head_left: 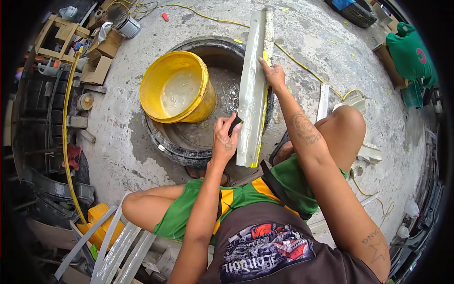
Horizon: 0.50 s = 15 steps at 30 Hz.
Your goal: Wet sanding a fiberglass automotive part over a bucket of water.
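A long, narrow grey panel point(250, 90) with yellow along its right edge stands nearly lengthwise in front of me, wet and streaked with white. My right hand point(274, 75) grips its right edge near the upper part, the thumb on its face. My left hand point(225, 136) is closed on a small black pad point(235, 124), which touches the panel's left side low down. Just left of the panel, a yellow bucket point(211, 102) of cloudy, bubbly water stands tilted inside a black tyre point(182, 156). Water wets the surface inside the tyre.
More long grey strips point(120, 251) lean at the lower left beside a yellow container point(98, 222). Cardboard boxes point(105, 46) and a paint can point(128, 27) stand at the upper left. A yellow cord point(302, 65) crosses the concrete floor. A green bag point(411, 54) sits far right.
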### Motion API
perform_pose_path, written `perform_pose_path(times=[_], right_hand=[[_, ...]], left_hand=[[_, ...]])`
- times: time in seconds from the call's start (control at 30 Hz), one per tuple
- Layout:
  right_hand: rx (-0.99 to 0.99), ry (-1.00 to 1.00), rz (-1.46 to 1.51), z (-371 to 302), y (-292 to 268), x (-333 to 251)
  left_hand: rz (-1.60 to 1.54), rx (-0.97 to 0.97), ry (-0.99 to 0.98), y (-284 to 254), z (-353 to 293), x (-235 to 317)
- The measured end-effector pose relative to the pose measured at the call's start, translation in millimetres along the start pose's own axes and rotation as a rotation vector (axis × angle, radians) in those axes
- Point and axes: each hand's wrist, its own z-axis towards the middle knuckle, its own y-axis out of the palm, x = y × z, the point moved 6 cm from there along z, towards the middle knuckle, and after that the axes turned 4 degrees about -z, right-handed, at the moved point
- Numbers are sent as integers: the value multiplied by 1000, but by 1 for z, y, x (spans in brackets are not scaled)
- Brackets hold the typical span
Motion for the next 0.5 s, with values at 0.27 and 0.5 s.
perform_pose_path(times=[0.27, 0.5], right_hand=[[58, -3, 398, -62, 0, -1], [262, -337, 123, -85, 4, -6]], left_hand=[[133, 58, 21, 4, -10, -4], [-28, 63, -99, 17, -16, -33]])
